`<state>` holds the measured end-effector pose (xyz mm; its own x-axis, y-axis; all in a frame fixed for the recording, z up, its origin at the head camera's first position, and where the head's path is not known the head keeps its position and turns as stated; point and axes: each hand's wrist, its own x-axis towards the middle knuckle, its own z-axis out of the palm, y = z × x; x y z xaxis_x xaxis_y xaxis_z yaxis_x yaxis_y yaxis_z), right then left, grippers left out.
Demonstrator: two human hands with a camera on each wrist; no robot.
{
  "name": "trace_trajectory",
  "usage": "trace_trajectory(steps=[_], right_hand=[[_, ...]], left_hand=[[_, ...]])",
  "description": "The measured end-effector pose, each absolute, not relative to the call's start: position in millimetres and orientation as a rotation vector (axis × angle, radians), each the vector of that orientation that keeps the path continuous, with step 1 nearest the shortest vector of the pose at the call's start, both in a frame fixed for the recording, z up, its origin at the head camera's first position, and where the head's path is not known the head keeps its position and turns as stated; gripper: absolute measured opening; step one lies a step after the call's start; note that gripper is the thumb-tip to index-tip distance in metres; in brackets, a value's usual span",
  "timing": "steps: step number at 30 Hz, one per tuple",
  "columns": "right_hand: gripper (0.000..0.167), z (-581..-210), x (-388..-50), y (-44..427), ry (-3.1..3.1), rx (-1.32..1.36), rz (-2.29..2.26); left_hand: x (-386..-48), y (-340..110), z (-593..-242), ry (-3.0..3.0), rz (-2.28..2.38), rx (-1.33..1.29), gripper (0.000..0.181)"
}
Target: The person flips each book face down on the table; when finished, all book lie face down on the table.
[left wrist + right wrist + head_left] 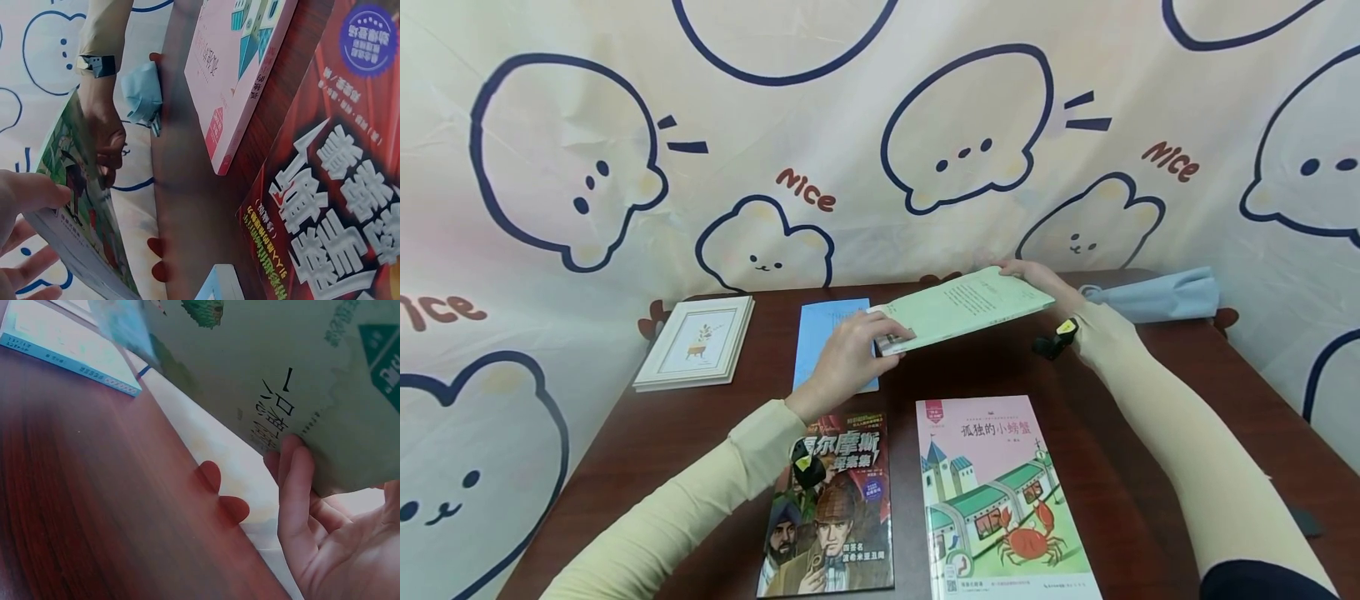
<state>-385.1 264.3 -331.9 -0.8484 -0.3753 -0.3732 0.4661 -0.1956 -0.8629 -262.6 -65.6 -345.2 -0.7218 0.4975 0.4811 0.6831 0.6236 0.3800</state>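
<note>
A pale green book (966, 307) is held tilted above the back of the table, its back cover upward in the head view. My left hand (848, 354) grips its left end, with the thumb on the picture side in the left wrist view. At the far right corner my right hand (1039, 279) holds it, fingers against the green front cover (231, 381). Below lie a dark detective comic-style book (827, 508) and a pink book with a red crab (1000, 500). A blue book (827, 329) lies partly hidden behind my left hand.
A white framed plant picture (696, 342) lies at the table's back left. A light blue cloth pouch (1157, 296) rests at the back right. A cartoon-printed curtain (850, 125) hangs right behind the table (700, 450). A small dark object (1305, 522) lies near the right edge.
</note>
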Motion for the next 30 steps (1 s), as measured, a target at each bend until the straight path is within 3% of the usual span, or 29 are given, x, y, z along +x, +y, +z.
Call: trace_trajectory(steps=[18, 30], right_hand=[[0.059, -339, -383, 267, 1.752, 0.051, -1.938], [0.057, -335, -402, 275, 2.237, -0.117, -1.465]], left_hand=[[-265, -66, -359, -2.458, -0.406, -1.034, 0.022], [-267, -51, -372, -2.394, -0.093, -1.069, 0.026]])
